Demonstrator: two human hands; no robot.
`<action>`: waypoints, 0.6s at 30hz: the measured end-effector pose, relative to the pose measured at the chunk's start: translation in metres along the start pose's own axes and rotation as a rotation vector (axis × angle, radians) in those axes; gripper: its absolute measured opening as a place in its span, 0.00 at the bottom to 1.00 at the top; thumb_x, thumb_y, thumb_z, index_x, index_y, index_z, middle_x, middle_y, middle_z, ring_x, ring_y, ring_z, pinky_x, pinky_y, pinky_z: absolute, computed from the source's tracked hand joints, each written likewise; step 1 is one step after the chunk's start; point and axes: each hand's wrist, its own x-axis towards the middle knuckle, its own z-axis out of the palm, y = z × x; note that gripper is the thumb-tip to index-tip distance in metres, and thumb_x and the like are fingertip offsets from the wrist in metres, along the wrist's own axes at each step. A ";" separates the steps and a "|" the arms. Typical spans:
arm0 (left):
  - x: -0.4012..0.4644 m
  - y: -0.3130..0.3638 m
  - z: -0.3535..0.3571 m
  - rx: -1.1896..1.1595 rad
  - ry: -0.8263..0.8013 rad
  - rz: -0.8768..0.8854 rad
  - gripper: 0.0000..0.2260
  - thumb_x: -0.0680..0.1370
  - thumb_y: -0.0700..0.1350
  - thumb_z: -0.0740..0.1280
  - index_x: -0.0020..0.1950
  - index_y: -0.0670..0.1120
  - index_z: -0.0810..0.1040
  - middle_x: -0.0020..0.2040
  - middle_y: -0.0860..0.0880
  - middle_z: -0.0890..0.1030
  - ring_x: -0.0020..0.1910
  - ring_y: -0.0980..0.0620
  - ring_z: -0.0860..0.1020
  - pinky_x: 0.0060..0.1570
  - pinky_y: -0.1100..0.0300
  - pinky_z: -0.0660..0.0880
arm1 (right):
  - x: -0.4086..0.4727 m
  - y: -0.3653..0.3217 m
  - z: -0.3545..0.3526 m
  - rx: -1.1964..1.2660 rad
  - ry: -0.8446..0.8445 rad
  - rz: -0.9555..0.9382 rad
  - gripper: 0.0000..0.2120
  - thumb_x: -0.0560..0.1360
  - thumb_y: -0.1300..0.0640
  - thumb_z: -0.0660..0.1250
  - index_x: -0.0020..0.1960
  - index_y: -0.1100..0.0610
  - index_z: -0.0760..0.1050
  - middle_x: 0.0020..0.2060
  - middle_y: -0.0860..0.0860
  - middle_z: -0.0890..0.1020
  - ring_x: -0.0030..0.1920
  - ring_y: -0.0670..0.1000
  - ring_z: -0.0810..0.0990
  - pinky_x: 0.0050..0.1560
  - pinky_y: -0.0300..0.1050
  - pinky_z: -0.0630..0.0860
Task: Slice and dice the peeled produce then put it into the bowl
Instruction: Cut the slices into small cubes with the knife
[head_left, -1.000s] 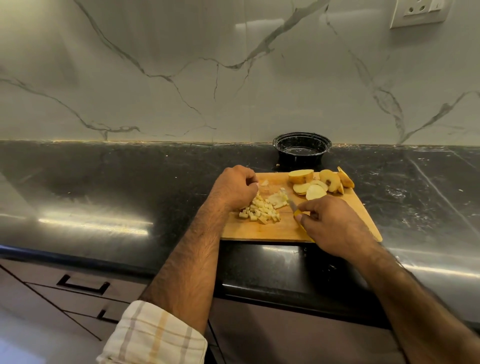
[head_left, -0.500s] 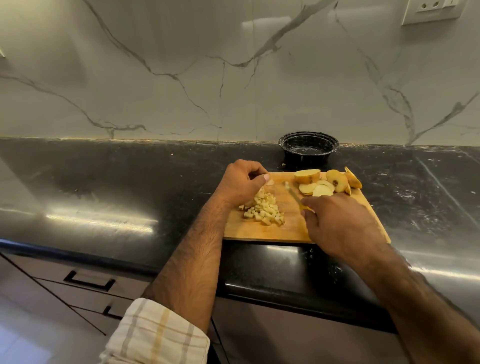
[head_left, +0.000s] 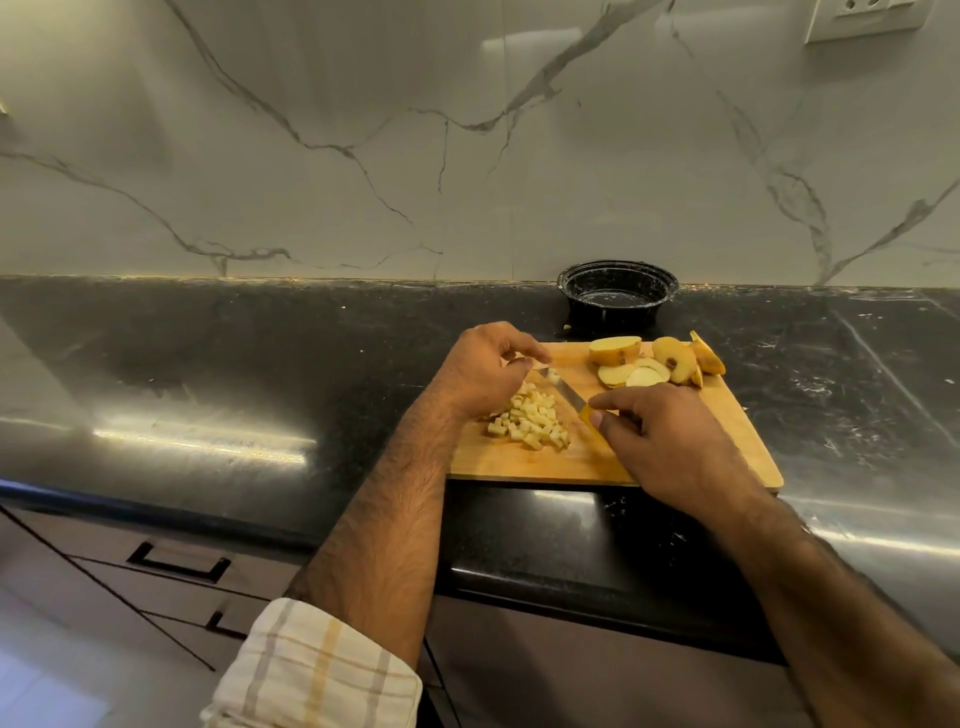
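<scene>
A wooden cutting board (head_left: 737, 431) lies on the black counter. A pile of diced pale produce cubes (head_left: 532, 423) sits on its left part. Slices and a chunk of the peeled produce (head_left: 631, 364) lie at the board's far right, with peel pieces (head_left: 704, 358) beside them. My right hand (head_left: 670, 447) grips a yellow-handled knife (head_left: 569, 392), blade pointing left and away over the board. My left hand (head_left: 480, 371) hovers with curled fingers at the board's far left, fingertips near the blade tip and a small piece. A black bowl (head_left: 617, 291) stands behind the board.
The black counter (head_left: 260, 364) runs left and right, with a marble wall behind. A wall socket (head_left: 862, 18) is at the top right. Drawers with dark handles (head_left: 179, 564) sit below the counter's front edge.
The knife has swung left, its blade now lying across the board toward my left hand. My left hand stays by the diced pile, fingers lifted slightly.
</scene>
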 end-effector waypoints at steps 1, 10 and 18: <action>0.000 0.000 0.002 0.009 -0.030 0.006 0.15 0.81 0.38 0.67 0.55 0.56 0.87 0.60 0.56 0.81 0.62 0.57 0.76 0.65 0.53 0.74 | 0.001 0.002 0.001 0.055 0.011 0.007 0.14 0.82 0.46 0.67 0.65 0.46 0.82 0.43 0.41 0.82 0.44 0.43 0.79 0.41 0.41 0.75; -0.001 0.001 0.003 0.029 0.062 0.061 0.17 0.75 0.33 0.64 0.44 0.52 0.87 0.51 0.55 0.85 0.54 0.58 0.77 0.59 0.51 0.77 | 0.009 0.013 0.008 0.310 0.090 0.081 0.09 0.81 0.49 0.70 0.59 0.49 0.85 0.39 0.41 0.82 0.39 0.41 0.78 0.43 0.44 0.80; -0.001 -0.001 -0.002 0.146 0.244 0.022 0.09 0.82 0.42 0.67 0.58 0.51 0.85 0.51 0.55 0.85 0.47 0.58 0.81 0.54 0.58 0.81 | 0.007 0.004 0.004 -0.074 0.074 0.124 0.15 0.82 0.44 0.66 0.65 0.48 0.82 0.44 0.48 0.83 0.43 0.47 0.80 0.42 0.46 0.78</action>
